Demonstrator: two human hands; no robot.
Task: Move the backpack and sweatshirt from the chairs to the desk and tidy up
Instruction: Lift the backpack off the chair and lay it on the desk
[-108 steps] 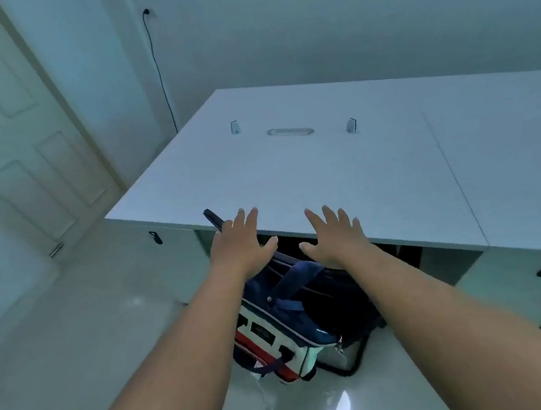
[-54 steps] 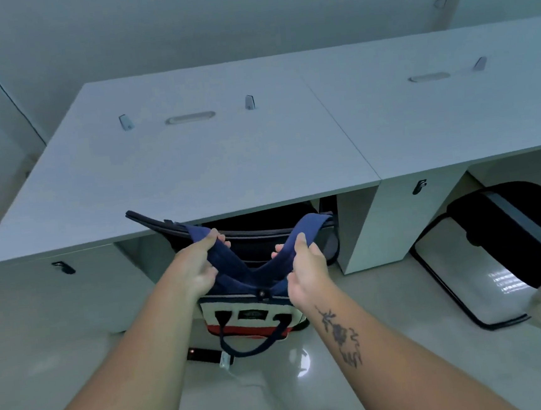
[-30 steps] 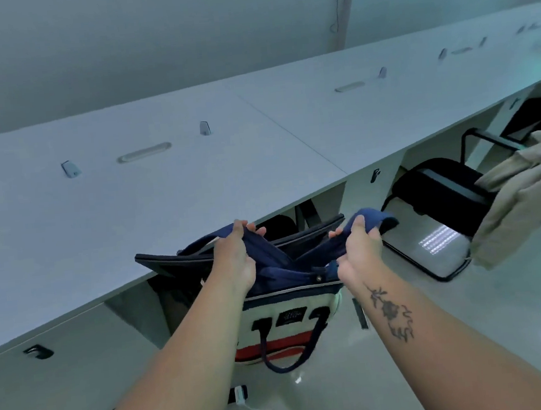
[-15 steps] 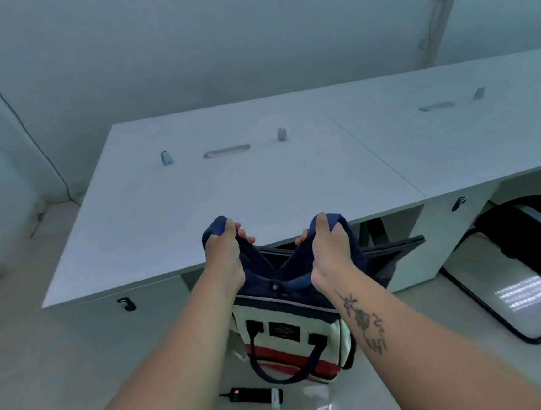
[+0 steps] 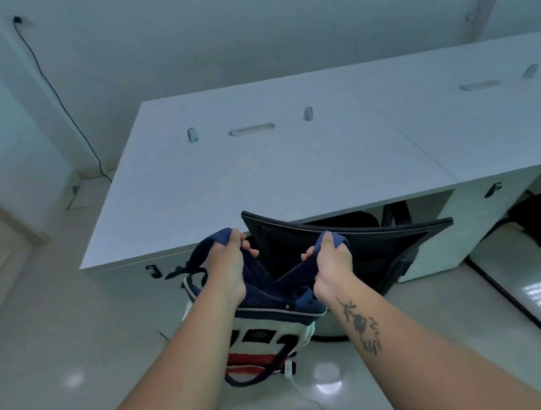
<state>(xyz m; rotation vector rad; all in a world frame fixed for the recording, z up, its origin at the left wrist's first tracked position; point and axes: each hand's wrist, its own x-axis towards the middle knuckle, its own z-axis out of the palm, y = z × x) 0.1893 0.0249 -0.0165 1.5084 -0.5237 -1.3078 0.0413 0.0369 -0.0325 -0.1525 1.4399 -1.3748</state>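
Head view: both my arms reach forward, left hand and right hand each fisted round a strap. I hold the backpack hanging just before the desk edge, beside the chair.

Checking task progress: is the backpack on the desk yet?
No. The backpack hangs from both hands below the desk edge.
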